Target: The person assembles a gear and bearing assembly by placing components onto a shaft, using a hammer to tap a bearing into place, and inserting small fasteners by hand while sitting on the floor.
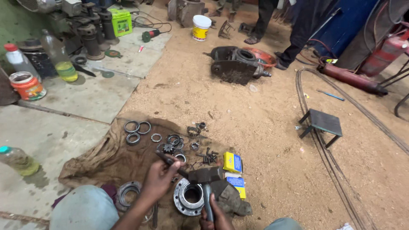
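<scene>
My left hand [159, 179] grips a thin dark metal rod [170, 162], angled down toward a round steel flanged housing [188, 197] on the ground. My right hand [211, 216] holds the handle of a heavy hammer [205, 175], whose dark head hovers just above the housing's upper rim. The rod's lower tip meets the hammer head near the flange. My knee in light jeans [85, 208] is at the lower left.
A brown sack cloth [108, 159] carries several bearing rings [137, 127], bolts [208, 157], small yellow-blue boxes [232, 162] and another ring [128, 192]. A small metal stool [323, 122], a gearbox casing [234, 64], bottles [17, 159], a bucket [201, 27] and standing people's legs [298, 38] surround the sandy floor.
</scene>
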